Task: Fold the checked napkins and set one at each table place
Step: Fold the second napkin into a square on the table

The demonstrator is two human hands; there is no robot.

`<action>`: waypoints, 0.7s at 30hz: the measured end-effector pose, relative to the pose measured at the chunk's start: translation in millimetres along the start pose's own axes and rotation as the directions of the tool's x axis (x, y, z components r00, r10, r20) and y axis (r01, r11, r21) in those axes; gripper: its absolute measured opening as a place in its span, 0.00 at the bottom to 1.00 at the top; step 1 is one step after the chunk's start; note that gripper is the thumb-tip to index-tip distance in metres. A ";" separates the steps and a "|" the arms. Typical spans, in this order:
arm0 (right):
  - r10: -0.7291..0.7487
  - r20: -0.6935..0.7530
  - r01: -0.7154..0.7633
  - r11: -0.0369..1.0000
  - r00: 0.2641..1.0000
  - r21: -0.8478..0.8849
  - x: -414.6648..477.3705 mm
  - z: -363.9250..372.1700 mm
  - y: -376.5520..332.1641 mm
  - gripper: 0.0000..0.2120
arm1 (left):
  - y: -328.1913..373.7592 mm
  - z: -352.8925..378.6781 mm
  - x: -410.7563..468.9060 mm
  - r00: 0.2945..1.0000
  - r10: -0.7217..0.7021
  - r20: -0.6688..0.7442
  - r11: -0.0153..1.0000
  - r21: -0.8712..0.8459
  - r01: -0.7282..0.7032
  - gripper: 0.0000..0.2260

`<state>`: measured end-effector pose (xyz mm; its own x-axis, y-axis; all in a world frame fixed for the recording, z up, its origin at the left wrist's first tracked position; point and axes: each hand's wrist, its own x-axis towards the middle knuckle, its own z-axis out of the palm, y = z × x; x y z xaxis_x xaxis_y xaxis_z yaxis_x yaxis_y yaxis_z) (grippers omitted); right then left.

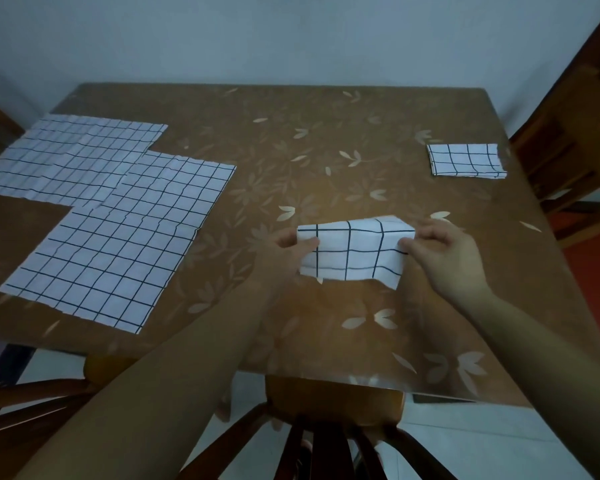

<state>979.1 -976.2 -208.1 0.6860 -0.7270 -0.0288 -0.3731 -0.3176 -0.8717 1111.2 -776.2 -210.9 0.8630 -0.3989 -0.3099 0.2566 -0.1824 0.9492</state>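
With left hand (pixel 291 244) and right hand (pixel 444 258), pinching opposite ends of a part-folded napkin (pixel 355 252), lower centre, over the table (pixel 326 140). Probably mid-fold, last crease. Next: square edges, press flat, set down. Upper right, one folded napkin (pixel 465 160); left, two flat napkins (pixel 118 244) awaiting folding.

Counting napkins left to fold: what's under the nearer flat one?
The nearer flat napkin overlaps a second unfolded napkin at its far edge; otherwise the table. Anything beneath its middle is hidden.
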 end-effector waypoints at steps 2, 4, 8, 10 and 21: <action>-0.087 0.011 0.087 0.996 0.996 -0.029 1.2 -7.2 -6.7 0.04 | 8.5 1.4 -1.0 0.999 0.026 -0.043 0.999 -0.035 -0.027 0.09; -0.118 0.017 0.117 0.991 0.993 0.059 1.9 -13.9 -15.1 0.05 | 17.5 0.6 0.4 0.995 0.022 -0.097 0.992 -0.125 -0.034 0.05; -0.068 0.111 0.025 0.936 0.992 0.350 4.5 -16.4 -28.9 0.07 | 34.5 -3.1 -0.4 0.994 -0.046 -0.102 0.967 -0.253 0.018 0.04; -0.040 0.124 -0.016 0.908 0.991 0.418 5.7 -13.9 -30.4 0.07 | 34.8 -3.9 -0.7 0.996 -0.026 -0.088 0.975 -0.224 0.006 0.02; 0.147 0.035 -0.149 0.916 0.989 0.373 -2.0 -0.7 -8.0 0.06 | 12.0 5.9 -11.3 0.986 0.064 -0.152 0.997 0.043 -0.058 0.05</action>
<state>980.3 -972.6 -200.7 0.6451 -0.7441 -0.1736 -0.2113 0.0446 -0.9764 1101.8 -779.2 -196.4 0.9337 -0.2688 -0.2364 0.1868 -0.1973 0.9624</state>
